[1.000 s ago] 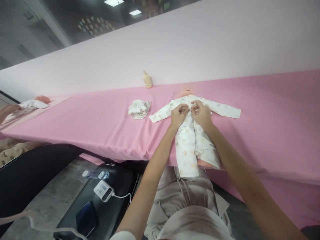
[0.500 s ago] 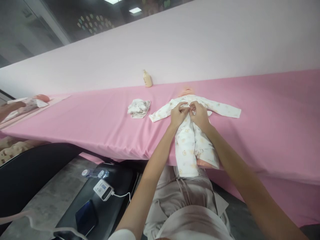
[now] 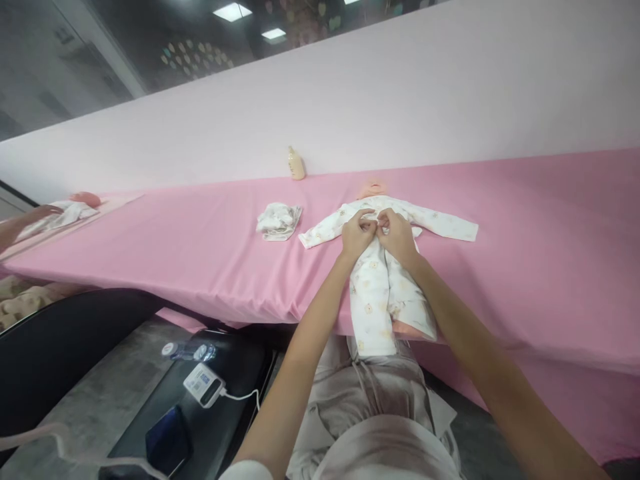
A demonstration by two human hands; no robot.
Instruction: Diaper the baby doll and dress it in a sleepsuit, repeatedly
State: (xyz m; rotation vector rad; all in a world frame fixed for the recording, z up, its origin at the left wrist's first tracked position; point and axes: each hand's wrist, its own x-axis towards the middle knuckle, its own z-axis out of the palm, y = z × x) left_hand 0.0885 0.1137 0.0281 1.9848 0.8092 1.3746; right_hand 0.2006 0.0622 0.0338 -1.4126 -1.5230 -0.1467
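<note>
A white baby romper [image 3: 371,287] with small printed figures covers a baby doll [image 3: 373,190] lying on the pink-covered table. Its sleeves spread out to both sides, and one trouser leg hangs past the table's front edge. At the middle of the romper's front, my left hand [image 3: 359,233] pinches the fabric. My right hand [image 3: 397,235] pinches it close beside, with the fingertips of both hands nearly meeting. Any small fastener between the fingers is too small to make out. Below my right forearm, part of the doll's skin-coloured lower end shows under the other leg.
A folded white cloth [image 3: 279,222] lies left of the romper. Behind it stands a cream-coloured bottle [image 3: 296,164] against the white wall. At far left, another person's hand [image 3: 43,212] rests on another clothed doll [image 3: 85,199]. A black chair seat [image 3: 227,363] holds a phone [image 3: 169,440], a white device [image 3: 204,385] and a plastic bottle [image 3: 187,351].
My hands stay pinched at the romper's front with only slight finger movement. The whole view has tipped slightly. At far left, the other person's hand and the cloth on that doll have shifted.
</note>
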